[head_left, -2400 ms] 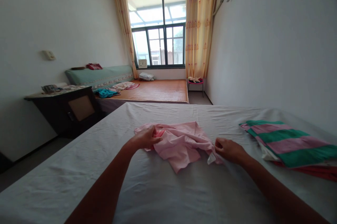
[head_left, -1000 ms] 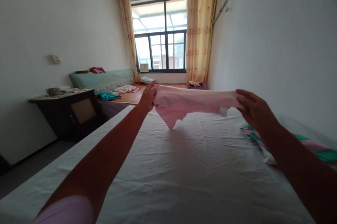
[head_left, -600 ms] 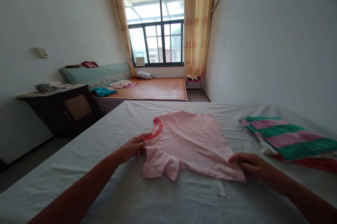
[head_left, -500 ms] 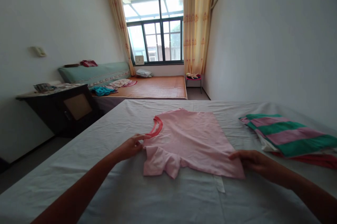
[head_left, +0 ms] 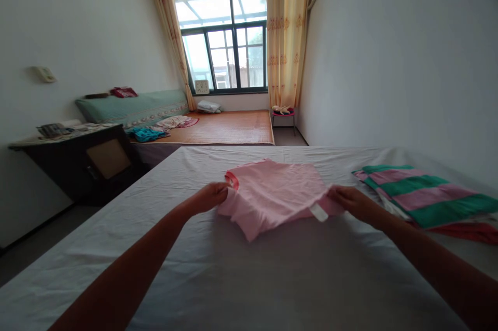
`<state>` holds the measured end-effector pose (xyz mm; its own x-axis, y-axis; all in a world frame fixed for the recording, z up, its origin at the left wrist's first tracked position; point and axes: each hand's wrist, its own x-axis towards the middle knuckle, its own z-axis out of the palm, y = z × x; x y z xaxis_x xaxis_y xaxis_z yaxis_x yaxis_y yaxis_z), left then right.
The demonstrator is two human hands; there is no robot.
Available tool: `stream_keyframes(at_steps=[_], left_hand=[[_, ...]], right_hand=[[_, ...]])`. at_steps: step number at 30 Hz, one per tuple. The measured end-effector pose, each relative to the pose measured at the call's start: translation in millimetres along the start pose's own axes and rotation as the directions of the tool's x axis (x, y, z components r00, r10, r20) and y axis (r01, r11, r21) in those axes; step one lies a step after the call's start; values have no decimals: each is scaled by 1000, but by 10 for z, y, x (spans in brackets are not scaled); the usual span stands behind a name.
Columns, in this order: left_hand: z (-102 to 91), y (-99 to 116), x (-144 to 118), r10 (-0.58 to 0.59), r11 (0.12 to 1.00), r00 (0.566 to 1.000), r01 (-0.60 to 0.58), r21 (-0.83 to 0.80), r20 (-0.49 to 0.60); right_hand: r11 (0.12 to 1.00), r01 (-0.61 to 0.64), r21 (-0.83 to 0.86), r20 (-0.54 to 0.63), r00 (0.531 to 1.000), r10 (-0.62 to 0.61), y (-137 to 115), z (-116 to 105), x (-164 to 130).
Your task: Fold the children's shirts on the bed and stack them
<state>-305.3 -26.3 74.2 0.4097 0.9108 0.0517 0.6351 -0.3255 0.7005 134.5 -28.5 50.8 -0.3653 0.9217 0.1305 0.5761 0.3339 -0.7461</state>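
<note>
A pink T-shirt [head_left: 278, 185] with a red neckband lies sideways on the pale sheet [head_left: 187, 279], its collar to the left. Its near side is lifted off the sheet between my two hands. Fingers of my left hand [head_left: 213, 196] pinch the shirt near the collar and shoulder. At the hem end on the right, my right hand [head_left: 348, 201] grips the near corner. The near sleeve hangs down beside my left hand, and a white label dangles from the near edge close to my right hand.
Folded green-and-pink striped clothing [head_left: 431, 191] lies on the right, over white and red cloth. Beyond the sheet stands a mat-covered bed [head_left: 233, 126] with a teal garment [head_left: 147, 134]. A dark cabinet [head_left: 105, 165] is at left, a small stool [head_left: 283, 113] by the curtain.
Both hands have closed on the shirt's near side and raised it up and away from me. The near sleeve now hangs, and the white label has come up with the edge.
</note>
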Motion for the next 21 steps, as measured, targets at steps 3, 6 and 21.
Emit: stream_keyframes(at_steps=[3, 6, 21], left_hand=[[-20, -151, 298, -193, 959, 978, 172, -227, -76], [10, -275, 354, -256, 922, 965, 225, -316, -58], [-7, -288, 213, -101, 989, 993, 106, -102, 55]], right_hand=[[968, -228, 102, -200, 949, 245, 173, 94, 299], [949, -311, 45, -303, 901, 310, 351, 187, 407], [999, -7, 33, 238, 971, -1, 347, -68, 155]])
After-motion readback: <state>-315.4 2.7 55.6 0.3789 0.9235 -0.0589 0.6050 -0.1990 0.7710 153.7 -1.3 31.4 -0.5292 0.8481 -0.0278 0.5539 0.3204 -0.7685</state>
